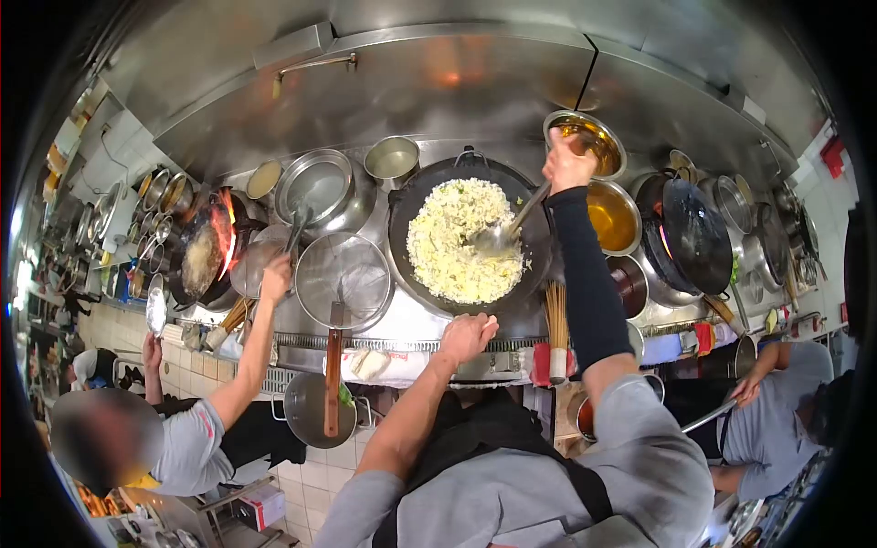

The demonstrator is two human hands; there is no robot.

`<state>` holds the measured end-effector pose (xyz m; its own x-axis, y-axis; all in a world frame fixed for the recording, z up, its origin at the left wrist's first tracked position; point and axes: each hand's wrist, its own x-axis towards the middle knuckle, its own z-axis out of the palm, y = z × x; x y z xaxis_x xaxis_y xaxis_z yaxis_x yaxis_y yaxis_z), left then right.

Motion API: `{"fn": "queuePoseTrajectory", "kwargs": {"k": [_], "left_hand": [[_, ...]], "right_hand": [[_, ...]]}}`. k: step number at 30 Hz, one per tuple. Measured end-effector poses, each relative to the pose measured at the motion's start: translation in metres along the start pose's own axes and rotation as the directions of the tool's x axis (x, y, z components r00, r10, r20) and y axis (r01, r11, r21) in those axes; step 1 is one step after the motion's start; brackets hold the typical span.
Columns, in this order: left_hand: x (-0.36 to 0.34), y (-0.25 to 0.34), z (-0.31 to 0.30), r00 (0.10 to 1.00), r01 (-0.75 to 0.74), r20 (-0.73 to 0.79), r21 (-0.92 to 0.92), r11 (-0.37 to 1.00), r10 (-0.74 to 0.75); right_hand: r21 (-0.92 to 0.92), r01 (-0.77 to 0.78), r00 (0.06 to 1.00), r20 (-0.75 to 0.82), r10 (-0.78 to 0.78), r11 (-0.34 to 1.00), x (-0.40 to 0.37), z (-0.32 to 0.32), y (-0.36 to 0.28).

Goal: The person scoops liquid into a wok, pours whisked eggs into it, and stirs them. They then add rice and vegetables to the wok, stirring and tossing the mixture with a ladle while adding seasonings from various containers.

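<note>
Fried rice [464, 242] with yellow bits fills a large black wok [406, 274] in front of me. A steel ladle [496, 239] lies with its head in the rice, its handle slanting up toward my right wrist. My right hand [568, 166], beyond the wok's right side, is closed at the rim of a steel bowl [605, 146] with amber liquid inside. Right below that bowl stands another bowl [614, 217] of orange-yellow liquid. My left hand [469, 337] is curled at the near edge of the wok; I cannot tell what is under its fingers.
A wire strainer [344, 280] with a wooden handle lies left of the wok, near a steel pot [314, 187]. A bamboo brush [556, 329] stands at the front edge. Flames rise by a left-hand wok [203, 260]. Co-workers [196, 429] stand on both sides.
</note>
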<state>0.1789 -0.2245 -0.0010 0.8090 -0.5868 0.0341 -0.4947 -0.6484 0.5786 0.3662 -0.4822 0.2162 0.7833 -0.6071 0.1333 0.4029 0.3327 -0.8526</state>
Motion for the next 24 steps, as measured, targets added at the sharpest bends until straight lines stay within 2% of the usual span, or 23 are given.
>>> {"fn": "queuePoseTrajectory", "kwargs": {"k": [2,3,4,5,6,7,8,10,11,12,14,15,16,18,19,20,22,23,24], "left_hand": [[0.004,-0.001,0.002,1.000,-0.005,-0.014,-0.006,1.000,0.005],[0.004,-0.001,0.003,1.000,-0.011,-0.017,-0.016,1.000,0.011],[0.000,-0.003,0.001,1.000,-0.019,-0.012,-0.021,1.000,0.018],[0.005,-0.005,-0.002,1.000,-0.024,-0.007,-0.015,1.000,0.024],[0.006,-0.003,-0.004,1.000,-0.021,-0.001,-0.016,1.000,0.021],[-0.001,0.000,-0.003,1.000,-0.014,0.018,-0.018,1.000,0.015],[-0.005,0.002,-0.002,1.000,-0.010,0.009,-0.017,1.000,0.011],[-0.002,0.002,-0.002,1.000,-0.010,-0.018,-0.013,1.000,0.010],[0.001,0.003,-0.001,1.000,-0.007,-0.028,-0.015,1.000,0.007],[0.001,0.003,0.000,0.999,-0.003,-0.037,-0.015,1.000,0.002],[-0.004,0.002,0.001,0.999,0.000,-0.040,-0.013,1.000,0.000],[0.005,0.004,-0.002,0.999,-0.002,-0.046,-0.005,1.000,0.002],[-0.004,0.008,-0.002,1.000,0.006,-0.023,-0.003,1.000,-0.006],[0.001,0.006,-0.006,0.999,0.006,-0.038,0.012,1.000,-0.005],[-0.003,0.005,-0.001,0.999,0.012,-0.053,0.012,1.000,-0.011],[-0.007,0.005,0.006,0.998,0.019,-0.066,0.008,1.000,-0.019],[-0.014,0.008,0.006,0.998,0.032,-0.052,-0.010,0.999,-0.033],[-0.007,0.008,0.002,0.998,0.034,-0.060,-0.015,0.999,-0.034],[-0.001,0.008,0.001,0.998,0.028,-0.065,-0.012,1.000,-0.028]], "right_hand": [[0.084,0.251,0.966,-0.084,-0.244,0.964,-0.006,-0.014,0.015],[0.022,0.305,0.940,-0.166,-0.297,0.952,-0.016,-0.012,0.035],[-0.056,0.311,0.950,0.021,-0.311,0.949,-0.029,-0.011,0.048],[0.008,0.131,0.988,0.086,-0.131,0.991,-0.024,-0.009,0.050],[0.050,-0.066,0.985,0.164,0.057,0.997,-0.028,0.000,0.035],[0.008,-0.087,0.993,0.083,0.086,0.996,-0.018,0.010,0.024],[-0.008,-0.088,0.991,0.101,0.088,0.996,-0.013,0.015,0.015],[0.090,0.141,0.987,0.071,-0.147,0.986,-0.027,0.021,0.012],[0.154,0.233,0.972,0.000,-0.236,0.960,-0.036,0.020,0.023],[0.020,0.229,0.973,-0.041,-0.228,0.973,-0.040,0.021,0.048],[0.062,0.095,0.955,0.276,-0.109,0.994,-0.032,0.016,0.073],[-0.059,-0.044,0.969,0.240,0.057,0.997,-0.019,0.028,0.056],[-0.163,0.022,0.980,0.196,0.011,0.986,-0.009,0.038,0.045],[-0.197,0.329,0.944,0.088,-0.318,0.923,0.000,0.045,0.046],[-0.121,0.381,0.923,-0.013,-0.385,0.917,-0.009,0.044,0.041],[0.093,0.302,0.952,0.029,-0.305,0.949,-0.032,0.035,0.040],[0.054,0.174,0.982,0.068,-0.178,0.983,-0.054,0.034,0.075],[0.111,0.061,0.977,0.196,-0.082,0.992,-0.051,0.034,0.075],[0.095,-0.017,0.976,0.219,-0.005,0.995,-0.054,0.046,0.060]]}}
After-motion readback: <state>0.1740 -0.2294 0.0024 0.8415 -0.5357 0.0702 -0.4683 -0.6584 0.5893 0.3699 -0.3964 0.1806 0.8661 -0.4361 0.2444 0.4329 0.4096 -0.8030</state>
